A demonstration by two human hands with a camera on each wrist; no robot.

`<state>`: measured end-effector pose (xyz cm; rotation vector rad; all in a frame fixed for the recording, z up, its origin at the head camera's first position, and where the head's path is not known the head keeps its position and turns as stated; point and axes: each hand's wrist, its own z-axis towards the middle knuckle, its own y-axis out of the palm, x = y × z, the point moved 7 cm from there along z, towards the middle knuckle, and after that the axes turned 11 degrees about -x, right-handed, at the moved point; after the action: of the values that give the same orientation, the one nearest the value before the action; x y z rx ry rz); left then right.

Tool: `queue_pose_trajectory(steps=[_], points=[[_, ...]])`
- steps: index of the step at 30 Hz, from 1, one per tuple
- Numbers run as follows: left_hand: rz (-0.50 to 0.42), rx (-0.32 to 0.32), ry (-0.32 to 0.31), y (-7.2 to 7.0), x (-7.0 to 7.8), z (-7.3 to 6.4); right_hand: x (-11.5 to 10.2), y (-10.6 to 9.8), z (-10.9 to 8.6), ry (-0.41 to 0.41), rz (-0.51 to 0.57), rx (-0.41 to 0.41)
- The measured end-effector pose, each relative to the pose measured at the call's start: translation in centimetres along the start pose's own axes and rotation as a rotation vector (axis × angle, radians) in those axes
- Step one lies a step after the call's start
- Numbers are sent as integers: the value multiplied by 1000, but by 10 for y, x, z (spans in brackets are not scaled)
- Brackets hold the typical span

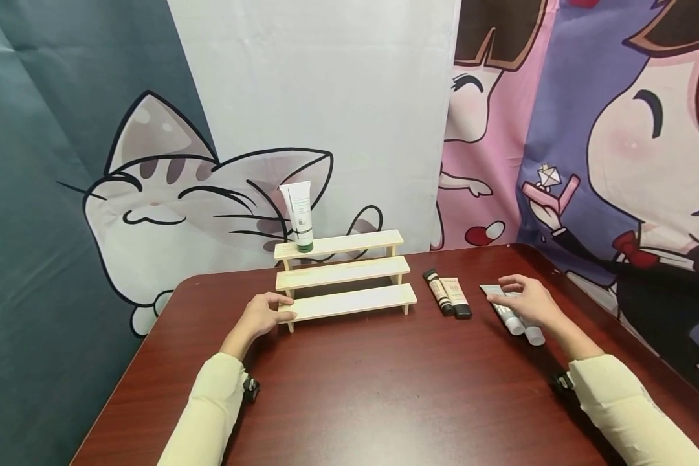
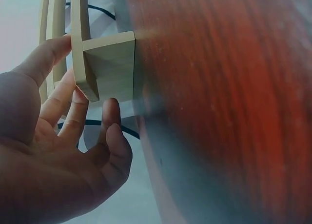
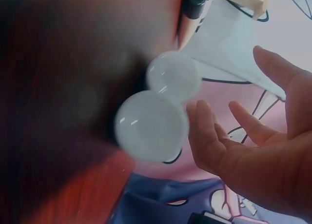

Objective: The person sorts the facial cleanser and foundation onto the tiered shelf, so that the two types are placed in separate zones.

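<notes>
A three-tier wooden display rack [image 1: 346, 303] stands at the back of the table. My left hand [image 1: 262, 315] holds the left end of its lowest step, thumb on one side and fingertips on the other in the left wrist view [image 2: 63, 136]. A white tube with a green cap [image 1: 299, 217] stands upright on the top step. Over two tubes with pale caps, a grey tube [image 1: 505, 314] and another tube [image 1: 534, 334] beside it, hovers my right hand [image 1: 530, 299]. Its fingers [image 3: 204, 136] are spread and loosely bent, with nothing gripped between them.
Between the rack and my right hand lie a dark-capped striped tube [image 1: 439, 292] and a beige BB tube [image 1: 455, 298], side by side. The reddish-brown table [image 1: 361, 395] ends against a printed cloth backdrop [image 1: 338, 97].
</notes>
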<state>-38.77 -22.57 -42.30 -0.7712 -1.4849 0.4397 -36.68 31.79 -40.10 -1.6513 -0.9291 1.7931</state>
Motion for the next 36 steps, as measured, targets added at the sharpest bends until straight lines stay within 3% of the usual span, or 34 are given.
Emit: queue_pose_trajectory(steps=[10, 20, 36], points=[[28, 7, 13, 1, -1, -1, 12, 1, 1, -15, -77, -41], [64, 10, 29, 0, 2, -1, 12, 1, 5, -57, -150, -23], [71, 6, 42, 2, 2, -1, 14, 4, 11, 6, -195, -70]])
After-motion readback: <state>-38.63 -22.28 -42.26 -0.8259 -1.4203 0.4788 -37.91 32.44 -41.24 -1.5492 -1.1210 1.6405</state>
